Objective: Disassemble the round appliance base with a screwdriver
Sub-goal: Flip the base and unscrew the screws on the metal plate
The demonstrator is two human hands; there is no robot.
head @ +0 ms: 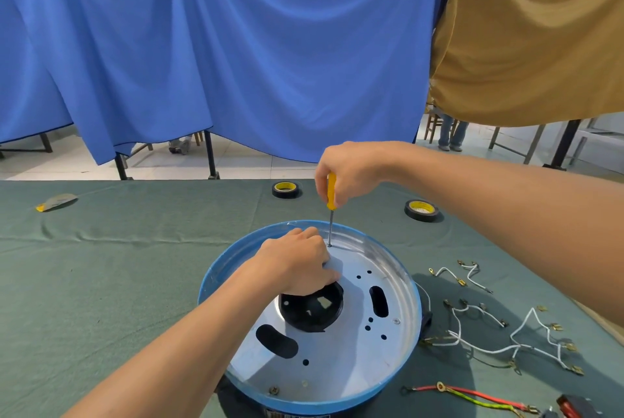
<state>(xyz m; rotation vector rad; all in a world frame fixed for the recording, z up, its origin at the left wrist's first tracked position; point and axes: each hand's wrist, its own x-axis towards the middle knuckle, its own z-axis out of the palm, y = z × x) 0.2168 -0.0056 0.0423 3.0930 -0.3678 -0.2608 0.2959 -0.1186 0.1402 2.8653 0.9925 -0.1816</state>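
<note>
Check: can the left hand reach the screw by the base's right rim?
Probably yes: the left hand rests by the black hub, and only bare plate lies between it and that screw.

1. Reads as a makeshift repair workshop inside a large hall.
2. Set on a table under green cloth (101, 265), with a yellow-handled screwdriver (331, 191) gripped in the right-hand fingers (322, 174) and a round appliance base (337, 350) under the curled left-hand fingers (304, 235).
3. Screened beyond the fingers by a hanging blue sheet (202, 46) and, rightward, a tan sheet (523, 46).
4. Littered with electrical supplies: one black tape roll (285, 189) left of the right-hand fingers, a second tape roll (422, 210) right of them; white wire leads (462, 341) and red and green-yellow leads (472, 394), with crimped terminals, right of the left-hand fingers.
5. Shared: far beyond the fingers, under the sheets, pale floor tiles (236, 161), metal table legs (211, 154), a wooden chair (434, 125), someone's jeans-clad legs (452, 134).
</note>
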